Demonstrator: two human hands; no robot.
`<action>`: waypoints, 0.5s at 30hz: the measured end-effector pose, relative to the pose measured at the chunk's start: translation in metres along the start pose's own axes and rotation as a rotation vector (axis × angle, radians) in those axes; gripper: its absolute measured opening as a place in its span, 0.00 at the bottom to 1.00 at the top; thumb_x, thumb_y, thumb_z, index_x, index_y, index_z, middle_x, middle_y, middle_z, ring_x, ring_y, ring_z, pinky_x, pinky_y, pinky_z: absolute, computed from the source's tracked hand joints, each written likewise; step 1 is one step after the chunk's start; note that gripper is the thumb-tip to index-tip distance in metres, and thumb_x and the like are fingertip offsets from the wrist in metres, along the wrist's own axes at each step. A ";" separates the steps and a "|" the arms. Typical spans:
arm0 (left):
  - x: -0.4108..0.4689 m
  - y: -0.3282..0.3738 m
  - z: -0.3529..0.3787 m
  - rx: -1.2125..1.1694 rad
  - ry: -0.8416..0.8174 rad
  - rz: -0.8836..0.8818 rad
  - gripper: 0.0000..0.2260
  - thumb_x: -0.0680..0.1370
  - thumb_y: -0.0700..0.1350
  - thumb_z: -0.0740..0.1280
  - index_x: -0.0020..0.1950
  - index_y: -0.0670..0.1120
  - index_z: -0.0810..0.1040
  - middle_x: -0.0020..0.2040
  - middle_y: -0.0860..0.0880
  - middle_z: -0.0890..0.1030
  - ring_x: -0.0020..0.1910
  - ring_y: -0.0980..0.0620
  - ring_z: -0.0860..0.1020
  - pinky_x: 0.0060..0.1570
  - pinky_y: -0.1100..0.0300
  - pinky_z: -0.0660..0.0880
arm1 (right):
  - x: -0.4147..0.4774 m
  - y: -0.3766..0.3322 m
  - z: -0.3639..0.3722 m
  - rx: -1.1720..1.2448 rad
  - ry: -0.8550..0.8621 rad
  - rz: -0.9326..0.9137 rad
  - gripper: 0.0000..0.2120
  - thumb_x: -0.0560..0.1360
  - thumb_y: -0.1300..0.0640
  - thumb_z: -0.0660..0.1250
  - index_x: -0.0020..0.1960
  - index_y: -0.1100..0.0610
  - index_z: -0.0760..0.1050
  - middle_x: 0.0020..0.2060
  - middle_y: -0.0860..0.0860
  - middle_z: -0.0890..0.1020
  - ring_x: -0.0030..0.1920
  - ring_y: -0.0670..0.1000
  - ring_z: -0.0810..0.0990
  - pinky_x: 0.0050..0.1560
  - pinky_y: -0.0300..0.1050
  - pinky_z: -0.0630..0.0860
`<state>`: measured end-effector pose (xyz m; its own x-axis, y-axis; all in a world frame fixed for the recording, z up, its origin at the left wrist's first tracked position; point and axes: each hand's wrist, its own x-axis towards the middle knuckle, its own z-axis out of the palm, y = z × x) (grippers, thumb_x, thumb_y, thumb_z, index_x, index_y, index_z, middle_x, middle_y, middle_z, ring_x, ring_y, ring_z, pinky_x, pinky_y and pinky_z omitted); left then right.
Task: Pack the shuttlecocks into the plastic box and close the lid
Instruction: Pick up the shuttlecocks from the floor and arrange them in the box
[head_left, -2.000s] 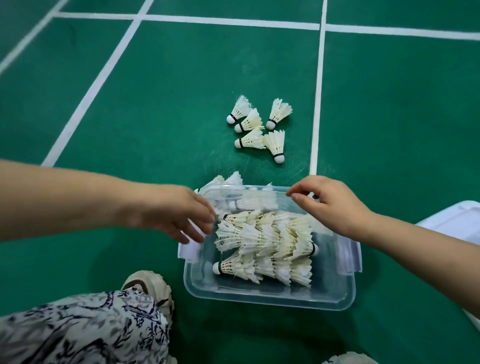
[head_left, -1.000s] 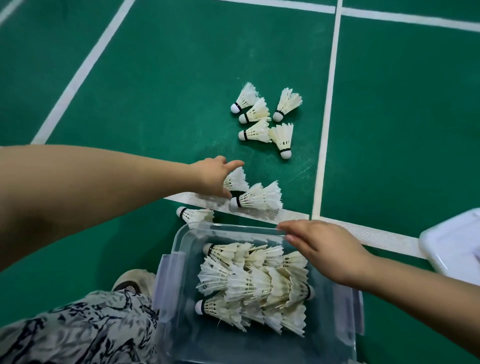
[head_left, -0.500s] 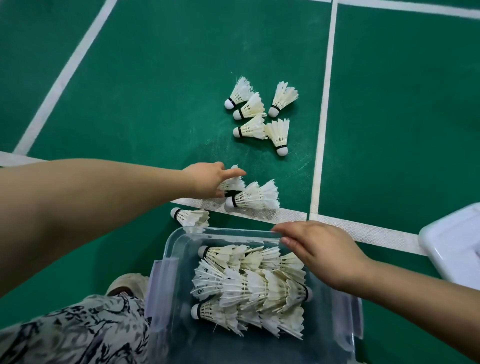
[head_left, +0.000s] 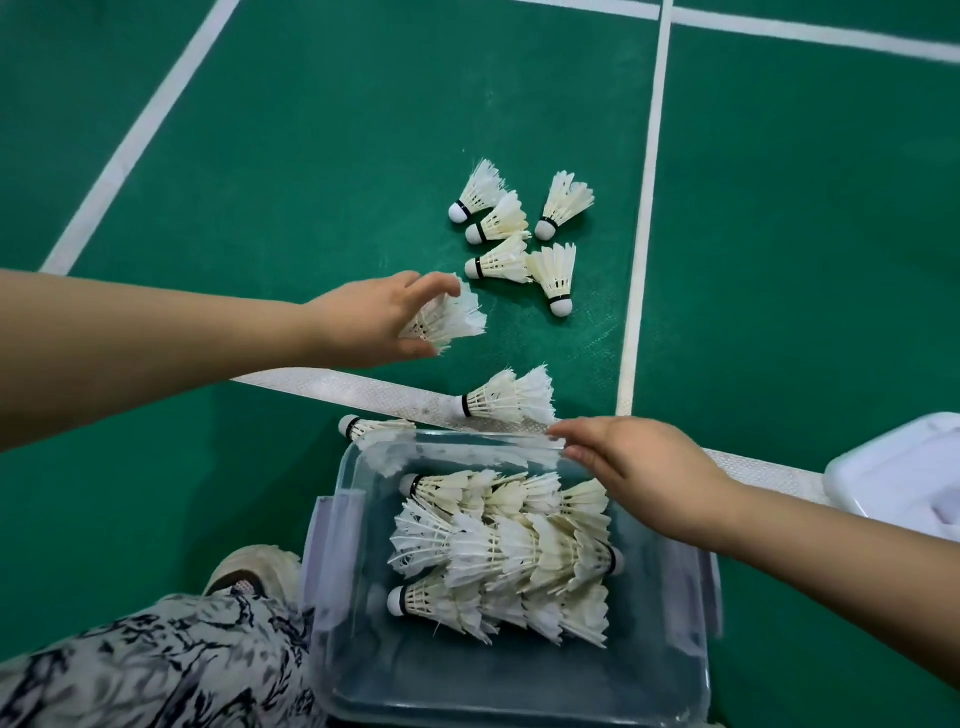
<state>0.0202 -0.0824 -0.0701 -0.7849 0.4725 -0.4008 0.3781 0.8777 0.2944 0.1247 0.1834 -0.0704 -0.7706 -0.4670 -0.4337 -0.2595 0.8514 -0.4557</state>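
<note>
A clear plastic box sits on the green court floor, holding several white shuttlecocks laid in rows. My left hand is lifted above the floor, shut on one shuttlecock. My right hand rests on the box's far rim with its fingers on the edge. One shuttlecock lies on the white line just beyond the box, and another lies against the box's far left corner. A cluster of several shuttlecocks lies farther out. The white lid lies at the right edge.
White court lines cross the green floor. My patterned trouser leg and a pale shoe are at the lower left, touching the box's left side.
My left hand closed on a shuttlecock beside the white line and lifted it off the floor. My right hand stayed on the box rim.
</note>
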 end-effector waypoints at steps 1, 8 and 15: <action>-0.007 0.003 -0.007 -0.002 0.015 0.006 0.27 0.74 0.53 0.66 0.69 0.53 0.58 0.66 0.43 0.70 0.56 0.43 0.75 0.56 0.52 0.72 | 0.003 0.002 -0.003 -0.011 0.006 0.005 0.18 0.80 0.48 0.53 0.69 0.45 0.67 0.66 0.45 0.75 0.64 0.50 0.74 0.61 0.45 0.72; -0.037 0.023 -0.030 -0.046 0.069 0.061 0.27 0.74 0.53 0.66 0.69 0.56 0.57 0.67 0.47 0.69 0.58 0.46 0.74 0.56 0.56 0.70 | 0.027 0.017 -0.033 0.004 0.089 0.057 0.17 0.80 0.51 0.55 0.68 0.50 0.69 0.65 0.47 0.76 0.63 0.50 0.75 0.59 0.43 0.70; -0.044 0.042 -0.037 -0.031 0.124 0.152 0.28 0.74 0.54 0.65 0.70 0.57 0.56 0.65 0.49 0.70 0.54 0.48 0.75 0.53 0.56 0.71 | 0.041 0.025 -0.042 0.032 0.129 0.078 0.16 0.79 0.52 0.59 0.65 0.51 0.73 0.62 0.48 0.78 0.61 0.51 0.76 0.56 0.42 0.69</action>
<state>0.0526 -0.0692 -0.0078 -0.7752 0.5844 -0.2399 0.4832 0.7931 0.3708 0.0623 0.1949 -0.0673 -0.8565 -0.3632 -0.3667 -0.1787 0.8752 -0.4495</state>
